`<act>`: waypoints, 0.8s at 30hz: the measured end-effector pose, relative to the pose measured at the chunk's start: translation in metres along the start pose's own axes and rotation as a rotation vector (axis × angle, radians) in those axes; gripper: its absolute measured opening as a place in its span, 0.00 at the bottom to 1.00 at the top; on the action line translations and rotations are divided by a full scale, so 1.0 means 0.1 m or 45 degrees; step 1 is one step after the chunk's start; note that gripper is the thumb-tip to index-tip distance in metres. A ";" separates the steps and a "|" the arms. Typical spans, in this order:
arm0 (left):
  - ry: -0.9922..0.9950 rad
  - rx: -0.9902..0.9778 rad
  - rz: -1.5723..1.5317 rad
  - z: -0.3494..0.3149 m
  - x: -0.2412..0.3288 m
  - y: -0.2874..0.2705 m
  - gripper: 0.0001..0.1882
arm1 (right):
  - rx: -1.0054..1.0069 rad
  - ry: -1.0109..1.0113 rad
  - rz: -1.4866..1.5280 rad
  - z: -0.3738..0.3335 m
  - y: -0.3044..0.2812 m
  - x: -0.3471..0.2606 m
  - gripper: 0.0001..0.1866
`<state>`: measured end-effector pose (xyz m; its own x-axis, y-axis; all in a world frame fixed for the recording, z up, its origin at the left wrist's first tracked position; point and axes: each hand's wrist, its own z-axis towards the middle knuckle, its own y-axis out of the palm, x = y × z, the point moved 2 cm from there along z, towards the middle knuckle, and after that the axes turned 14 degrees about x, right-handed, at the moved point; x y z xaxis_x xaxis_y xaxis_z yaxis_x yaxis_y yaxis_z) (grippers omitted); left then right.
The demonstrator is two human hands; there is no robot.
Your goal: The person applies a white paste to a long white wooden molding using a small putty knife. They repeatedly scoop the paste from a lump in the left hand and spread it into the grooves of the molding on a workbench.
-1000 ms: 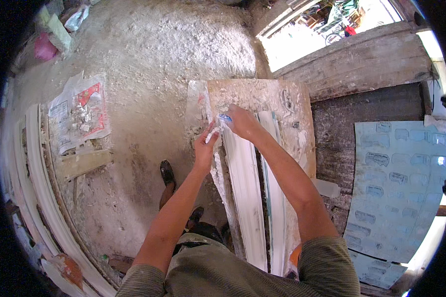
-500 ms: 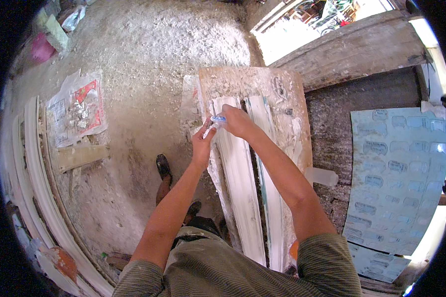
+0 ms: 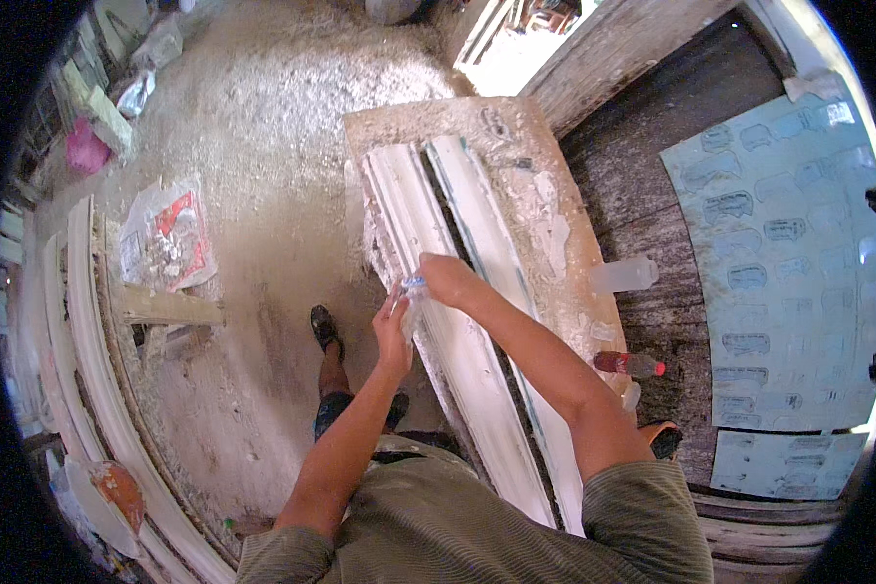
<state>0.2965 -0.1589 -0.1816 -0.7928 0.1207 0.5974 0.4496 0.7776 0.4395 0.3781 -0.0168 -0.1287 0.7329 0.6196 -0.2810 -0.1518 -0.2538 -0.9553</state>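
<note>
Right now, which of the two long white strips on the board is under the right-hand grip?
The left strip: the right-hand grip is over it. The right strip, edged in part with blue-green, has the right forearm over it instead.

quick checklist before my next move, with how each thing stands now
1. Right hand closed on the blue piece: ok.
2. Left hand free of the blue piece: cannot tell, they are too close in this view.
3. Strips side by side on the board: ok, a dark gap between them.
4. Board free of residue: not ok, white patches right of the strips.
5. Red-capped bottle upright: cannot tell.
</note>
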 end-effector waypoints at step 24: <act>-0.267 -0.296 -1.203 0.75 1.15 0.34 0.24 | 0.306 -0.187 0.294 -0.72 -0.68 -0.82 0.25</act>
<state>0.1896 -0.0725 -0.1480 -0.9133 -0.3621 -0.1863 -0.3523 0.4731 0.8075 0.3764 -0.1041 -0.0345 0.5607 0.6708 -0.4855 -0.4663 -0.2287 -0.8546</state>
